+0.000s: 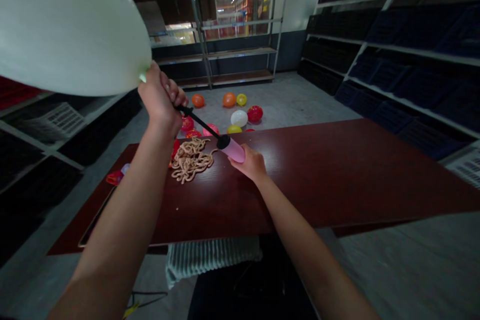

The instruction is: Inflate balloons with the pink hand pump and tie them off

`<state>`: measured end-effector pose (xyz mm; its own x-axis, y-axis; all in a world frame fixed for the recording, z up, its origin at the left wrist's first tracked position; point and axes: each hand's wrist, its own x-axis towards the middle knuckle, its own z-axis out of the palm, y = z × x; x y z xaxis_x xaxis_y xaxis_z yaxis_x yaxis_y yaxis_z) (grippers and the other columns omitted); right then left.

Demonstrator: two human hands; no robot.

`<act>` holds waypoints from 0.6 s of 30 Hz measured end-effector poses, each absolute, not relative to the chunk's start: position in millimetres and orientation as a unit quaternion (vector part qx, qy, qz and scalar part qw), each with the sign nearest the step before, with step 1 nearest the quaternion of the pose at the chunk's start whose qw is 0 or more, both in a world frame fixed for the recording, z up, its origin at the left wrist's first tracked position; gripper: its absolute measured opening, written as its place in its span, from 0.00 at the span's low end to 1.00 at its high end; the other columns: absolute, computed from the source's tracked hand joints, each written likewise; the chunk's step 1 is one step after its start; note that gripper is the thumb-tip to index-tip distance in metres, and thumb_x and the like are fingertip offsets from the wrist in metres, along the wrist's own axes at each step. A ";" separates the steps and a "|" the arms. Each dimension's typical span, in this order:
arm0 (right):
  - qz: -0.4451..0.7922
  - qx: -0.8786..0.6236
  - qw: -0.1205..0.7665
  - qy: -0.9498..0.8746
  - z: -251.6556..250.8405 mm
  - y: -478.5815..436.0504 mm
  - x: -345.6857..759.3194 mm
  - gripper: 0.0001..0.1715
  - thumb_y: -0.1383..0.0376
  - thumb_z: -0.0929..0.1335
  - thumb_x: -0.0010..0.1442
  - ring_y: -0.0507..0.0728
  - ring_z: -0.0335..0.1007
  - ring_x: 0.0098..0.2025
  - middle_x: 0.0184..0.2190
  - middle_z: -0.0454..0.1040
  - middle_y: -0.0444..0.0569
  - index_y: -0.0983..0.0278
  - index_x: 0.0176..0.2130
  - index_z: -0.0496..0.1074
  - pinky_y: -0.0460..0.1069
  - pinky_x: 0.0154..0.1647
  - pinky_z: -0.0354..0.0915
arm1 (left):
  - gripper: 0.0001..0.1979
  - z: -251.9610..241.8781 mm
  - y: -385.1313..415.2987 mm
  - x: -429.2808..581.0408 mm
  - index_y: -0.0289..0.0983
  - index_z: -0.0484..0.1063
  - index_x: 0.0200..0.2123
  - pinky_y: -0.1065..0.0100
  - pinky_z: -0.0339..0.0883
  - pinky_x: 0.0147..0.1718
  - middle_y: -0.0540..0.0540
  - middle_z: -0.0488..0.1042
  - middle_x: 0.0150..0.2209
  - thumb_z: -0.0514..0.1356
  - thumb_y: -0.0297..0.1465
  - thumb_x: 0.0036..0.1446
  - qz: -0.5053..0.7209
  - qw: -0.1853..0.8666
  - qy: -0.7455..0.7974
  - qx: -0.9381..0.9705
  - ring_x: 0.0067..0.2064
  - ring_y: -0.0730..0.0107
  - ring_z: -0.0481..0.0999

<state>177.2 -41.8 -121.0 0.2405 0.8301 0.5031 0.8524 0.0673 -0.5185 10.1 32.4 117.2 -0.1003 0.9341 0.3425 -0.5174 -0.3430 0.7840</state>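
Observation:
A large, inflated white balloon (75,30) fills the upper left of the view. My left hand (159,92) is closed around its neck, beside the black end of a balloon pump. From there the pump's black rod (202,124) slants down to its pink barrel (233,150). My right hand (251,162) grips that barrel above the dark red table (318,170). On the tabletop, left of the barrel, lies a loose heap of long tan balloons or cords (191,160); I cannot tell which. The left fingers partly hide the balloon's neck and the pump's end.
Several balloons lie on the floor beyond the table, among them a white balloon (239,118) and a red balloon (255,114). Metal shelving (240,52) stands behind them. Dark crates (390,105) line the right side. A ribbed grey-green cloth (213,260) hangs below the table's near edge.

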 end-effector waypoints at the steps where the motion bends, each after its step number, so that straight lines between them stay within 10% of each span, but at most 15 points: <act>1: -0.012 -0.687 0.394 -0.610 -121.6 -41.4 179.4 0.22 0.50 0.73 0.55 0.62 0.81 0.38 0.37 0.83 0.51 0.61 0.43 0.73 0.49 0.35 0.67 | 0.26 119.0 32.9 20.1 0.40 0.49 0.19 0.69 0.46 0.14 0.54 0.46 0.14 0.50 0.35 0.72 0.701 0.514 0.241 0.431 0.13 0.76 0.47; 18: -0.003 -0.730 0.428 -0.533 -122.7 -32.9 187.4 0.24 0.46 0.73 0.55 0.62 0.81 0.35 0.35 0.83 0.51 0.61 0.43 0.73 0.49 0.31 0.63 | 0.27 36.3 34.9 125.1 0.40 0.50 0.19 0.73 0.45 0.11 0.57 0.49 0.12 0.59 0.37 0.68 0.632 0.587 0.299 0.409 0.10 0.79 0.49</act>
<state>187.4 -32.9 -122.7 0.4327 0.7748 0.4608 0.7801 -0.0657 -0.6222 125.1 34.9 36.3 0.0229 0.9859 0.1655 -0.4974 -0.1324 0.8574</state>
